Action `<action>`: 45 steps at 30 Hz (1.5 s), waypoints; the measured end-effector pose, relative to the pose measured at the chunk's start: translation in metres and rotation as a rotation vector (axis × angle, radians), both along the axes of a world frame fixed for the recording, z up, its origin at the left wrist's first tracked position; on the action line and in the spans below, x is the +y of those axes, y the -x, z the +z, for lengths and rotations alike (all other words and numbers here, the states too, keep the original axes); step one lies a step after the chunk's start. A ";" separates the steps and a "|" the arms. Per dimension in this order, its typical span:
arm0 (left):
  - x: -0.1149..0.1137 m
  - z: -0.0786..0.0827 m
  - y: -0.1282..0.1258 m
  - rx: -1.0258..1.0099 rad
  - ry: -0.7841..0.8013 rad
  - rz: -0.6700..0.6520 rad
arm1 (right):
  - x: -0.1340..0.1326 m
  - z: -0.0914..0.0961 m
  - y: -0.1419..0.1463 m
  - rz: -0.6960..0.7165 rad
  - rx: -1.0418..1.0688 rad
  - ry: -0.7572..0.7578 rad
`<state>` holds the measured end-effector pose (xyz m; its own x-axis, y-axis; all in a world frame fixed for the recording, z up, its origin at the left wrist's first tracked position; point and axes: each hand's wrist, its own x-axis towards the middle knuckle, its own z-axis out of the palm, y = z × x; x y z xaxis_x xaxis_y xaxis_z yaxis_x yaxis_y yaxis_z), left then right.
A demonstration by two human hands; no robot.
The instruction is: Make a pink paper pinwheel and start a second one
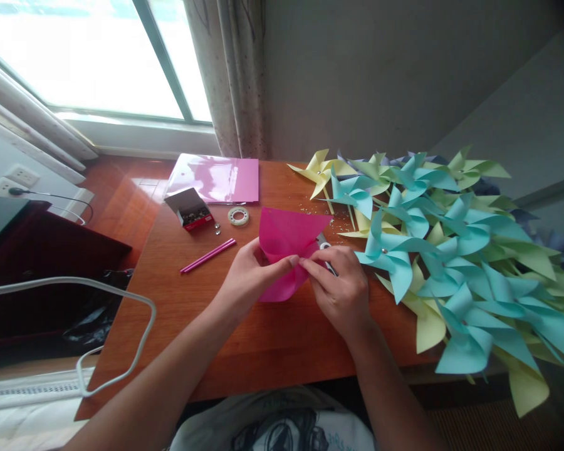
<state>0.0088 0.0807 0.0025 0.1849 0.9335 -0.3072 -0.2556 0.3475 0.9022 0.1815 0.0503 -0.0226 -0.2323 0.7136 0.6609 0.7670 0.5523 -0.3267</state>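
A magenta paper sheet (286, 241), partly folded, lies on the wooden table (272, 338) in front of me. My left hand (249, 275) pinches its folded middle from the left. My right hand (341, 291) pinches the same spot from the right, fingertips nearly touching the left hand's. A small metal tool (323, 244), perhaps scissors or a punch, pokes out beside my right hand; whether the hand grips it is unclear.
A big heap of blue and yellow paper pinwheels (451, 250) fills the table's right side. At the back left are a pink paper pack (216, 178), an open box of fasteners (190, 208), a tape roll (238, 215) and pink sticks (208, 255).
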 end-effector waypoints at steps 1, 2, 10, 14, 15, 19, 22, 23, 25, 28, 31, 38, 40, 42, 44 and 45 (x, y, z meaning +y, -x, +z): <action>0.000 0.000 0.000 -0.006 -0.001 -0.004 | 0.000 0.000 0.000 -0.001 -0.002 -0.002; 0.000 0.000 0.000 -0.009 -0.002 -0.007 | 0.000 0.000 0.000 0.000 -0.002 -0.003; 0.002 -0.004 -0.001 0.035 -0.025 0.042 | -0.002 0.005 0.005 0.026 0.032 0.019; 0.002 -0.006 0.000 0.076 -0.072 0.055 | -0.004 0.016 0.008 0.031 0.102 0.027; 0.002 -0.007 0.000 0.089 -0.090 0.052 | -0.004 0.020 0.009 0.019 0.124 0.025; 0.001 -0.012 0.001 0.171 -0.185 0.026 | 0.005 0.041 0.014 -0.034 0.209 0.084; 0.000 -0.016 0.002 0.220 -0.271 0.008 | 0.018 0.056 0.021 -0.064 0.234 0.197; 0.000 -0.017 0.002 0.233 -0.299 0.003 | 0.022 0.061 0.023 -0.062 0.237 0.240; 0.000 -0.018 0.002 0.256 -0.347 -0.003 | 0.031 0.067 0.029 -0.061 0.219 0.338; 0.000 -0.018 0.002 0.278 -0.379 -0.010 | 0.041 0.072 0.036 -0.056 0.185 0.418; 0.000 -0.018 0.002 0.280 -0.366 0.008 | 0.042 0.074 0.038 -0.018 0.201 0.360; 0.001 -0.012 0.002 0.223 -0.304 0.049 | 0.029 0.066 0.025 0.046 0.379 0.404; 0.001 -0.010 0.002 0.224 -0.292 0.054 | 0.028 0.060 0.022 0.035 0.421 0.439; 0.001 -0.009 0.001 0.222 -0.287 0.062 | 0.027 0.053 0.020 0.013 0.448 0.472; 0.001 -0.009 0.001 0.219 -0.282 0.079 | 0.027 0.047 0.019 0.000 0.466 0.490; 0.002 -0.009 0.001 0.220 -0.278 0.086 | 0.027 0.046 0.019 -0.004 0.471 0.489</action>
